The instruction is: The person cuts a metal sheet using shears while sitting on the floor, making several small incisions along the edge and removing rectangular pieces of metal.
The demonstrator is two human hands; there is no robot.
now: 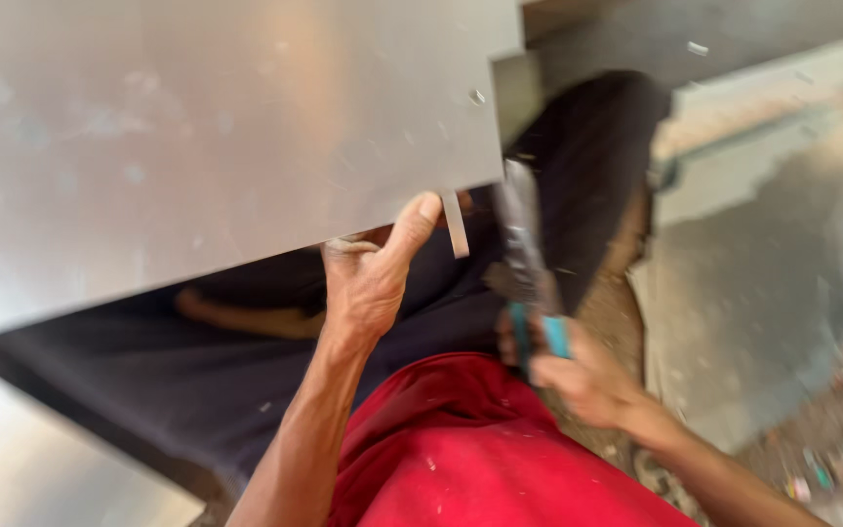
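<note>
The fingers of the left hand curl over the lower edge of a large grey metal sheet, thumb pressed up against its face near the middle of the frame. That closed grip seems meant to steady the sheet close to where a narrow metal strip curls down from the edge, just right of the thumb.

The right hand, lower right of centre, is wrapped shut around the teal handles of a pair of snips. The snips' blades point up toward the sheet's edge beside the strip (motion blur hides whether the blades are touching the metal). Holding the tool upright from below likely lines it up with the edge that overhangs the person's lap.

The sheet fills the upper left of the frame and slopes down to the left, resting above dark trousers and a red shirt. To the right, a grey slab lies on the dusty floor, with small scraps scattered at the lower right.
</note>
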